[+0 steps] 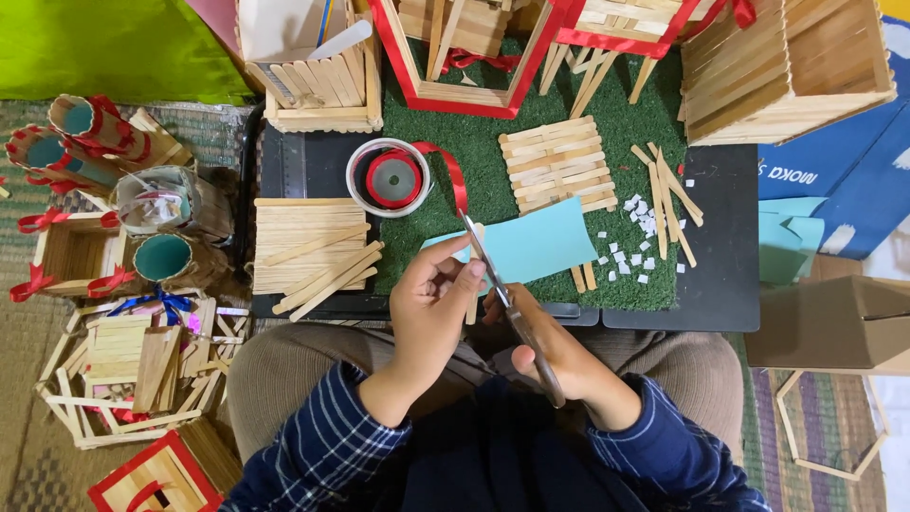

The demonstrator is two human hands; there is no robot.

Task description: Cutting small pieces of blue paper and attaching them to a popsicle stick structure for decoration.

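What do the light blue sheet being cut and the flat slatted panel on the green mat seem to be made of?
Light blue sheet: probably thin matte paper or card; it is flat and dull, with clean edges. Slatted panel: pale unfinished wooden craft sticks laid side by side, with visible rounded ends.

A brown cardboard box [834,322] sits at the right edge, just beside the black table [730,275], its flaps shut and plain. Above it, at the far right, lies a dark blue bag [844,180] with white lettering, partly under a wooden stick box. At the top left, an open white carton [284,33] stands inside a small stick holder. No screens or signs show.
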